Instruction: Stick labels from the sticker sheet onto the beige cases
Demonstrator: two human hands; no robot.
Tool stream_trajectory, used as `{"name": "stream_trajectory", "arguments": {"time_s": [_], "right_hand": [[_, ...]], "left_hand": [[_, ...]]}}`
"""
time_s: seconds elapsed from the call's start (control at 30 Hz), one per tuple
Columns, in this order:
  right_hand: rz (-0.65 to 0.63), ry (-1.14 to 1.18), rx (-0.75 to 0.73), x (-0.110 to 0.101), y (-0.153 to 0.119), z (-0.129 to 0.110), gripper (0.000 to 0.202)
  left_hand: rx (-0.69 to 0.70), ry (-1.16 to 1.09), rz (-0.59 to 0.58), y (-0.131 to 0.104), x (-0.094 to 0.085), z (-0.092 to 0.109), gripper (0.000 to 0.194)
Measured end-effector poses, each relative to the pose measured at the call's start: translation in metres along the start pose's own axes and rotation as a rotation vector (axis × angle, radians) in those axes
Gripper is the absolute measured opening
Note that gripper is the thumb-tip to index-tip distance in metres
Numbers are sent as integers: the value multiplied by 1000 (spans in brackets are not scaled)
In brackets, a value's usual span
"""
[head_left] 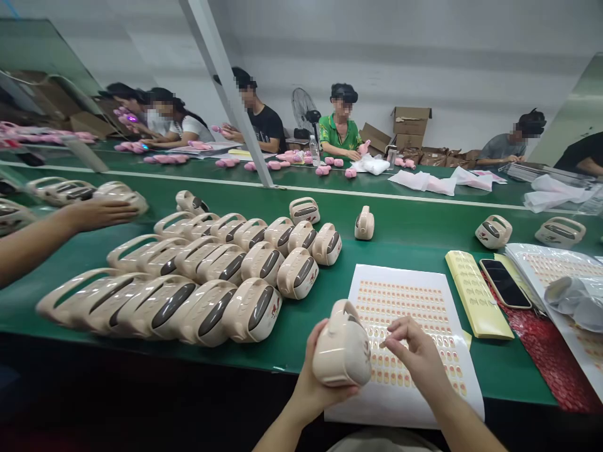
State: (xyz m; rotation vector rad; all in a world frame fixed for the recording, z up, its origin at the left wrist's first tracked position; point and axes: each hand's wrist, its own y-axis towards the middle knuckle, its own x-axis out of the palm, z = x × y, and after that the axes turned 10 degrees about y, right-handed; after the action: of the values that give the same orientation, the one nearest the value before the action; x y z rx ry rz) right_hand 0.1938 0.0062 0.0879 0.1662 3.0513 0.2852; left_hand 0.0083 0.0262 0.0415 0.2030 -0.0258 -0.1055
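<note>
My left hand (308, 376) grips a cream plastic case with a carry handle (342, 351), tilted, a small dark printed figure on its right side. It looks like a small portable speaker, but I cannot be sure of its kind. Close to its right, the thumb and forefinger of my right hand (414, 351) are pinched together on what looks like a tiny sticker. Beneath both hands lies a white sheet of small oval stickers (400, 282) in orange and gold; some spots in the middle rows show only pale outlines.
Rows of like cream cases (254, 311) stand to the left. A co-worker's hand (101, 215) touches another case at far left. Yellow sticker strips (478, 295), a phone (505, 284) and another sticker sheet (537, 263) lie right. Across the green table (414, 235), several people handle pink items.
</note>
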Motion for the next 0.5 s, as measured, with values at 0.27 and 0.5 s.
{"name": "stream_trajectory", "arguments": {"time_s": [0.27,0.5], "right_hand": [[-269,-34,117,3,22,-48,9],[-265,-82,66,3,17,-43,12]], "left_hand": [[530,477,-407,11,-7,2,95],[518,455,-379,13,-7,1,90]]}}
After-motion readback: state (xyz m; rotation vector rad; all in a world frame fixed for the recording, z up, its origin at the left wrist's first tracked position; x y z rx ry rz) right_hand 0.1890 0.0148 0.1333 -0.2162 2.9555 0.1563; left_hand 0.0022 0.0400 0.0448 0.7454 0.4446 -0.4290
